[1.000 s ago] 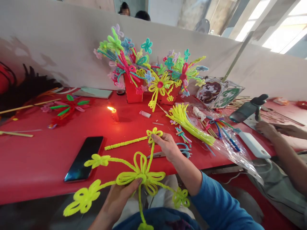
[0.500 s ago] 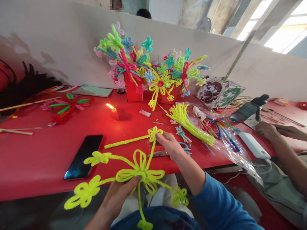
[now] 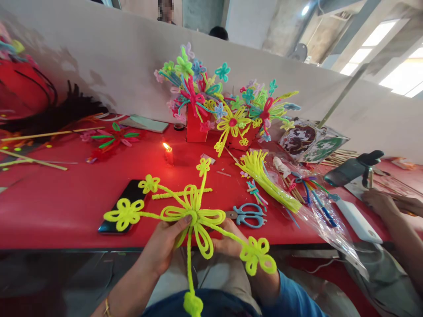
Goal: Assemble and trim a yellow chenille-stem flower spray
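Right hand (image 3: 229, 247) – lowered behind flower (image 3: 194, 215) | vivid yellow – loop-petalled, five-stalked

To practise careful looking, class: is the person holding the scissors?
No, the scissors lie on the red table, while the left hand holds the yellow flower.

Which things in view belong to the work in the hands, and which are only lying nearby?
Belong:
yellow flower, pinched by left hand, right hand partly behind it
yellow stem bundle, probably
scissors, probably

Apparently lying nearby:
black phone
pale-green board
white device
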`<action>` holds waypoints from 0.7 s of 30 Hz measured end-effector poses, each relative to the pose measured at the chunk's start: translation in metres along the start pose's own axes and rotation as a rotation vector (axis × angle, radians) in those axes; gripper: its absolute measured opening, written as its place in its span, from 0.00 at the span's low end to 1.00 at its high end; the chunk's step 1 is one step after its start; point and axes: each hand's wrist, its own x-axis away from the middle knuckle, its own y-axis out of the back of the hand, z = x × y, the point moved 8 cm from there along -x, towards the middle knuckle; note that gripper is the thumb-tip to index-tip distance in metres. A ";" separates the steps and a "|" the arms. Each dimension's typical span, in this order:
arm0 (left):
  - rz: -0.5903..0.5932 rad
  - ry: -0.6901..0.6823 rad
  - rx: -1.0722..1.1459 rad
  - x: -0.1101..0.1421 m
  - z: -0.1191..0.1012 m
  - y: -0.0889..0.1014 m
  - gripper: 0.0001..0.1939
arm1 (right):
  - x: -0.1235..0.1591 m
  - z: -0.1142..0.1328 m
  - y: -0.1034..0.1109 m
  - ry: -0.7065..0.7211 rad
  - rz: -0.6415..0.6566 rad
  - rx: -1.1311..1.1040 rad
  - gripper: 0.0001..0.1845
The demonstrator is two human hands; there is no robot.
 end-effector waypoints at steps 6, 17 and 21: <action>-0.047 -0.037 0.003 0.004 -0.005 0.011 0.21 | 0.006 -0.042 0.007 -0.073 -0.209 -0.082 0.16; -0.073 0.157 0.089 0.005 0.010 0.008 0.16 | 0.017 -0.003 0.026 0.180 -0.270 0.292 0.17; -0.057 0.178 0.052 0.006 0.009 0.003 0.14 | 0.013 0.007 0.027 0.255 -0.239 0.270 0.06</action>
